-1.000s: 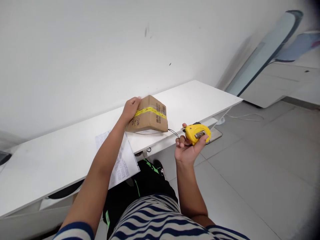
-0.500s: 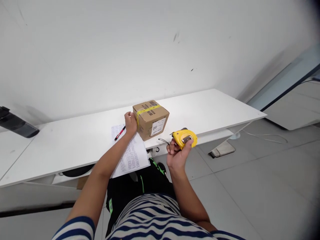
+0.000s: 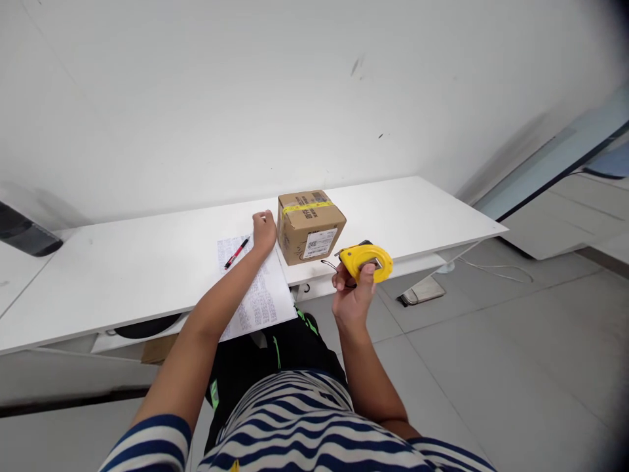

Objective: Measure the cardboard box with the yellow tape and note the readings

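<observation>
A small brown cardboard box (image 3: 307, 233) with yellow tape over its top and a white label on its front stands on the white table (image 3: 142, 262). Close by its left side is my left hand (image 3: 264, 233), its fingers curled in over the paper's upper edge; the fingertips are partly hidden. My right hand (image 3: 352, 305) grips a yellow tape measure (image 3: 381, 263) in front of the table's edge, thumb on its metal clip. A black wrist cord hangs from the tape measure. Under my left forearm lies a printed sheet of paper (image 3: 265, 301), with a red and black pen (image 3: 236, 254) on it.
A dark bottle (image 3: 27, 233) stands at the far left. Behind the table rises a white wall (image 3: 221, 98). Below the tabletop are a shelf with a dark round object (image 3: 147, 326) and, on the floor, a flat pale object (image 3: 422, 292).
The box sits further right and slightly further back from the paper, with a narrow gap to my left hand. My right hand still holds the tape measure, tilted a little differently. The view has shifted slightly.
</observation>
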`<state>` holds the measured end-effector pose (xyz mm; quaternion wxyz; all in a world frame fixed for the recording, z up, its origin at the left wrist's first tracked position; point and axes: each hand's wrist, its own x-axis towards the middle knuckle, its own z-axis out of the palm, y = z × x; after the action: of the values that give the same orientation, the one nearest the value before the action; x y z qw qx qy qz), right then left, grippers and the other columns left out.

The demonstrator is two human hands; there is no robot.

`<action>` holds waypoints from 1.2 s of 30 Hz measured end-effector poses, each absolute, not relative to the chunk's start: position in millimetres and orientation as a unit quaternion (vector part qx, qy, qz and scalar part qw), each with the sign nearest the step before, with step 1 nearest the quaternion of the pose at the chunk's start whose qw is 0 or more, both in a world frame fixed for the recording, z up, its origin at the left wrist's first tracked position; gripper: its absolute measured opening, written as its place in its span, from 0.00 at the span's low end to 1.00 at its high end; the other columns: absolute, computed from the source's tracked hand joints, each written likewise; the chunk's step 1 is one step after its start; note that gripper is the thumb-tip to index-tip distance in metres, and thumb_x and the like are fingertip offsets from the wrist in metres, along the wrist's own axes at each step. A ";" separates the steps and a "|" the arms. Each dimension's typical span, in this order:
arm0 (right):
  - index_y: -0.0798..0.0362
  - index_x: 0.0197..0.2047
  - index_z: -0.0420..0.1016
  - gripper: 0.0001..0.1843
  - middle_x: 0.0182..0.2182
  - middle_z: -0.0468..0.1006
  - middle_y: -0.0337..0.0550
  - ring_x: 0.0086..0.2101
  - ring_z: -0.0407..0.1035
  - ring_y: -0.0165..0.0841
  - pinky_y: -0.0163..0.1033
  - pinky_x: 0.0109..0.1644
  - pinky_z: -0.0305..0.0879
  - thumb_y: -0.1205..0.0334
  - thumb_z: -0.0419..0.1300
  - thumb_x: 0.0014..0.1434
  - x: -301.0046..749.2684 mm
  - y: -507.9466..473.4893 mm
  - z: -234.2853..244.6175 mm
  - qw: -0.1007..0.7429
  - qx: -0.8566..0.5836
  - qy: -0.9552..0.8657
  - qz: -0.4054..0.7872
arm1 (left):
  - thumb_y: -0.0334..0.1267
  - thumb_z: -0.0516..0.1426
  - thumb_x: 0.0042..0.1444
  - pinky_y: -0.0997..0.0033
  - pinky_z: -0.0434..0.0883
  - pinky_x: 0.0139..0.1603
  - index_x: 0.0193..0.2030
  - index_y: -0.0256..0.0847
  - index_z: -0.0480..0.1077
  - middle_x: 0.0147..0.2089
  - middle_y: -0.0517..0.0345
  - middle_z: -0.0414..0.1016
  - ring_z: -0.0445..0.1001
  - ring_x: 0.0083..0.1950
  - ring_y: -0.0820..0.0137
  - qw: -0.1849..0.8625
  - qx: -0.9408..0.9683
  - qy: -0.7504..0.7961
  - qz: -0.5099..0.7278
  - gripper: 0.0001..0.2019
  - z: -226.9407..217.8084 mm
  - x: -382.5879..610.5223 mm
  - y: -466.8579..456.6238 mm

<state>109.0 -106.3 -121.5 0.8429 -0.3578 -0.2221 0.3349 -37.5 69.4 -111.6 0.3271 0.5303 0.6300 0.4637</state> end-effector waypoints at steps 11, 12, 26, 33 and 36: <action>0.46 0.41 0.80 0.34 0.41 0.84 0.40 0.43 0.79 0.39 0.48 0.47 0.80 0.54 0.87 0.30 193.2 -68.6 -57.7 0.622 -0.351 -0.609 0.345 | 0.65 0.62 0.59 0.67 0.70 0.37 0.34 0.43 0.69 0.32 0.57 0.73 0.69 0.31 0.72 0.533 0.678 0.345 0.370 0.24 -15.6 -28.6 -53.2; 0.46 0.41 0.81 0.34 0.42 0.84 0.39 0.44 0.79 0.39 0.48 0.48 0.80 0.56 0.87 0.29 195.1 -66.5 -48.3 0.601 -0.348 -0.629 0.349 | 0.64 0.65 0.55 0.68 0.69 0.35 0.34 0.43 0.69 0.30 0.59 0.71 0.68 0.30 0.73 0.542 0.672 0.340 0.373 0.25 -13.3 -27.4 -53.6; 0.45 0.47 0.78 0.36 0.44 0.81 0.39 0.44 0.77 0.37 0.46 0.45 0.80 0.48 0.84 0.35 222.0 -25.8 -57.3 0.687 -0.367 -0.572 0.258 | 0.50 0.67 0.58 0.67 0.66 0.31 0.31 0.43 0.70 0.23 0.67 0.57 0.59 0.25 0.76 0.634 0.573 0.337 0.396 0.16 -8.8 -27.2 -13.2; 0.46 0.57 0.79 0.43 0.48 0.83 0.42 0.45 0.75 0.36 0.42 0.43 0.76 0.48 0.82 0.37 282.8 59.9 -80.8 0.725 -0.394 -0.498 0.266 | 0.49 0.64 0.57 0.66 0.62 0.34 0.25 0.43 0.61 0.25 0.64 0.59 0.60 0.27 0.74 0.512 0.560 0.476 0.445 0.19 -23.3 -70.9 41.7; 0.47 0.58 0.79 0.43 0.49 0.83 0.42 0.40 0.73 0.32 0.38 0.39 0.73 0.50 0.81 0.37 289.9 77.9 -98.5 0.717 -0.419 -0.478 0.286 | 0.50 0.65 0.55 0.66 0.62 0.35 0.27 0.43 0.64 0.25 0.64 0.62 0.60 0.27 0.74 0.495 0.569 0.522 0.398 0.18 -33.6 -75.3 52.2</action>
<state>289.9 77.9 -98.5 0.7169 -0.4193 -0.4778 0.2864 -75.3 52.2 -33.6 0.4953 0.5688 0.5224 0.3978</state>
